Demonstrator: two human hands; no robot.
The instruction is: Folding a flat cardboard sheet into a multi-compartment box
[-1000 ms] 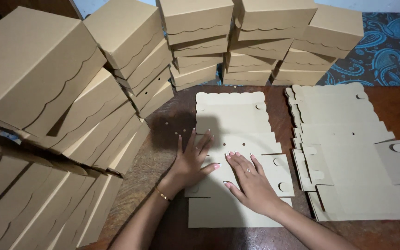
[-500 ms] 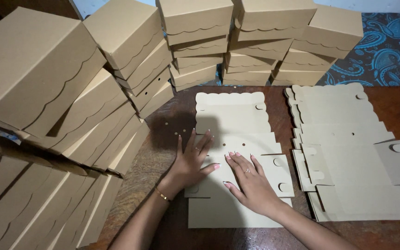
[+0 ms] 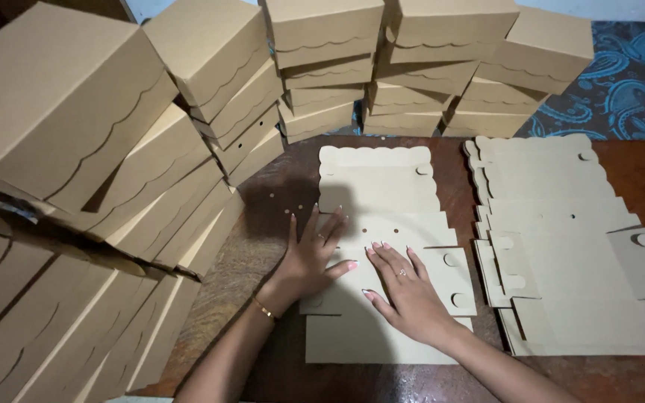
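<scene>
I see both hands pressing flat on the unfolded box blank [image 3: 382, 246] lying on the desk [image 3: 278, 216]: left hand [image 3: 311, 257] and right hand [image 3: 404, 287], fingers spread apart, gripping nothing. I judge folding begins; next, lifting one side flap.

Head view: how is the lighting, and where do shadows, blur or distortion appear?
Head view: even light, no glare; a soft shadow on the wooden table beyond the left hand; the flat cardboard sheet and right hand look sharp; the folded boxes at left loom large near the lens.
</scene>
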